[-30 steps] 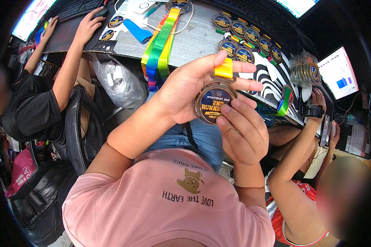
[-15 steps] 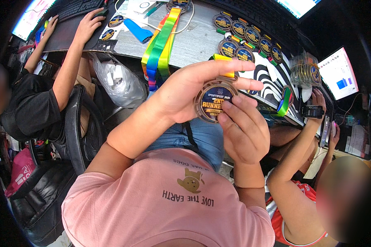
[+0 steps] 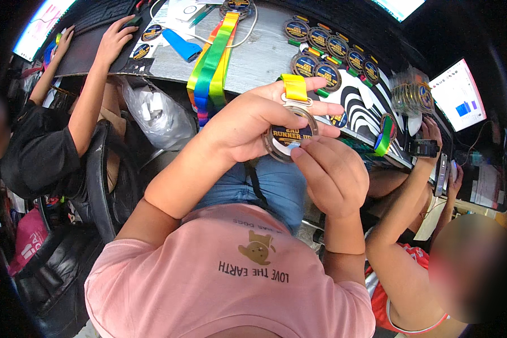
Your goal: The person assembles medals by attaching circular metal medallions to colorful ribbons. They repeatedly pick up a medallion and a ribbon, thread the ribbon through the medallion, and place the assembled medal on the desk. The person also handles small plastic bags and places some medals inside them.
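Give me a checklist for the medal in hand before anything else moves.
1. Left hand holding the medal: ok.
2. Right hand fingertips at its lower edge: ok; what they pinch, cannot tell.
3. Yellow ribbon off the medal's face: ok.
4. Face fully visible: not ok, fingers cover parts.
5. Face flat near the pale patch: cannot tell.
6. Co-workers' hands away from this medal: ok.

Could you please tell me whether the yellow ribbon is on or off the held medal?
On: the yellow ribbon passes into the top loop of the medal.
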A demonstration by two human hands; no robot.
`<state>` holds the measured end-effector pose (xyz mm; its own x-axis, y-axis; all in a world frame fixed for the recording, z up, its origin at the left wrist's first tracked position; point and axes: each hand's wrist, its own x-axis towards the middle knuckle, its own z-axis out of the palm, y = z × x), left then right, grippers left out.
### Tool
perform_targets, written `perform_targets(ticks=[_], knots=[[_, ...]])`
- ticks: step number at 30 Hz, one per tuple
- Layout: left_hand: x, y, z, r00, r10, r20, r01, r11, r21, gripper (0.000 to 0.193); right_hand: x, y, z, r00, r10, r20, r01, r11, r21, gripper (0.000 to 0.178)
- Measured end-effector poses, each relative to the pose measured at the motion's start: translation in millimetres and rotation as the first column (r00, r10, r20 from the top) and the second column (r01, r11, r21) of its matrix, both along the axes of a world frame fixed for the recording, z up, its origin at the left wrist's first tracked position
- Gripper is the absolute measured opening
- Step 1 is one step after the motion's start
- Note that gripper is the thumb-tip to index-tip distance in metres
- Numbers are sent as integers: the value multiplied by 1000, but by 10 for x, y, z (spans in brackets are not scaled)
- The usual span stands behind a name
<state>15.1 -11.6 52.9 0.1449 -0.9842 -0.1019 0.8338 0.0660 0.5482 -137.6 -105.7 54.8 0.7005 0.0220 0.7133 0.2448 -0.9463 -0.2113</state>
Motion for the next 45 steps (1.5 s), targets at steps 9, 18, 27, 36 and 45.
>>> perform_targets(ticks=[9,18,27,36,45], knots=[[134,-53,-182,999,4,-34,-8,991,-133,74,-264,-22,-80,999,38,25,-43,966,256,19],[36,-119,-136,994,-45,-104,39,998,-55,64,84,42,-243,991,-52,-123,70,988,140,38],[94,-98,-178,992,8,-126,-13,999,-33,64,-145,-85,-290,988,-47,-146,62,993,103,37],[-33,-166,-143,996,-26,-80,31,997,64,72,93,-7,-225,985,-63,-162,81,991,104,28],[0,-169,-271,983,-28,-181,23,999,-26,70,102,-102,-225,987,-132,-96,140,986,88,27]])
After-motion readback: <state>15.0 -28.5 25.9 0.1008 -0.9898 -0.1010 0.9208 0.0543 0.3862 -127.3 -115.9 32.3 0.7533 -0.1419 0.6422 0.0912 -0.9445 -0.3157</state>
